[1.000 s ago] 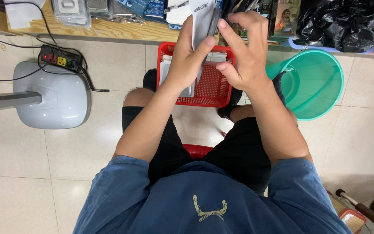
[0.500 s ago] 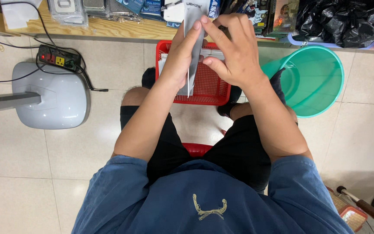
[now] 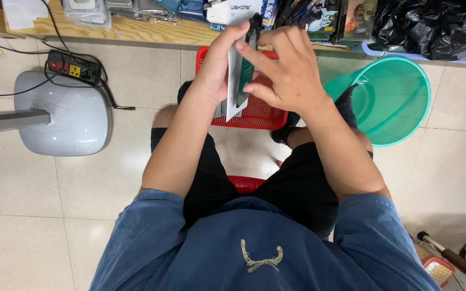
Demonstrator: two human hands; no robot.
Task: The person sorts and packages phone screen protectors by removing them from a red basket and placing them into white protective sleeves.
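Observation:
I sit on a red stool (image 3: pixel 249 183) and hold a flat white package (image 3: pixel 236 86) upright in front of me. My left hand (image 3: pixel 219 67) grips its left side, fingers stretched up along the edge. My right hand (image 3: pixel 284 70) is on the right side, pinching a dark part that sticks out of the package near its top. Below my hands, a red plastic basket (image 3: pixel 268 116) stands on the tiled floor between my knees; its contents are mostly hidden by my hands.
A green plastic tub (image 3: pixel 395 102) stands on the floor at the right. A grey fan base (image 3: pixel 63 116) and a black power strip (image 3: pixel 74 67) lie at the left. A low wooden shelf (image 3: pixel 146 29) with packaged goods runs along the top. Black bags (image 3: pixel 432 27) sit at the upper right.
The package has turned from facing me to edge-on and upright. My right hand has shifted from the top of it to its right side, now pinching the dark part.

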